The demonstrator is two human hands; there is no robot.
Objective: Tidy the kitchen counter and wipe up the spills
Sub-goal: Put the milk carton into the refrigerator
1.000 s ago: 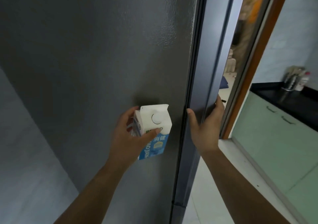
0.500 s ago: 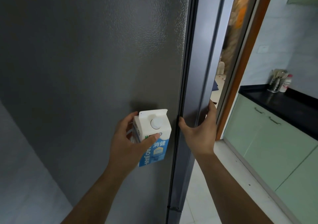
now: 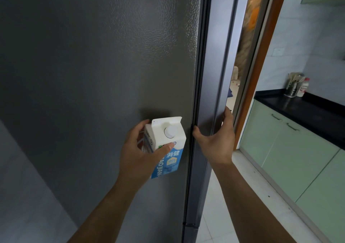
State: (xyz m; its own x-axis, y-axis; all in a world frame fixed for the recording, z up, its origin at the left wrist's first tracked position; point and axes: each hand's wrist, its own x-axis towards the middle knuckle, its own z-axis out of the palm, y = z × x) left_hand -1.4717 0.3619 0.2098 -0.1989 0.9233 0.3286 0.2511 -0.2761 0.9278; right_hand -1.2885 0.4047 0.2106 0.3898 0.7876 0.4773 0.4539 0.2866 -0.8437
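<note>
A white and blue milk carton (image 3: 169, 145) with a round white cap is upright in my left hand (image 3: 138, 153), held just in front of the dark grey fridge door (image 3: 102, 65). My right hand (image 3: 217, 140) wraps the door's right edge, thumb on the front and fingers behind it. The door looks slightly ajar along its dark seam. The fridge's inside is hidden.
To the right runs a black counter (image 3: 306, 110) over pale green cabinets (image 3: 291, 153). A metal utensil holder (image 3: 292, 87) and a small white bottle (image 3: 303, 87) stand at its far end. A wooden door frame (image 3: 261, 59) opens to another room. Pale floor tiles lie below.
The view has shifted so the counter shows more on the right. My right hand has slid slightly down the door edge. The carton stays in my left hand.
</note>
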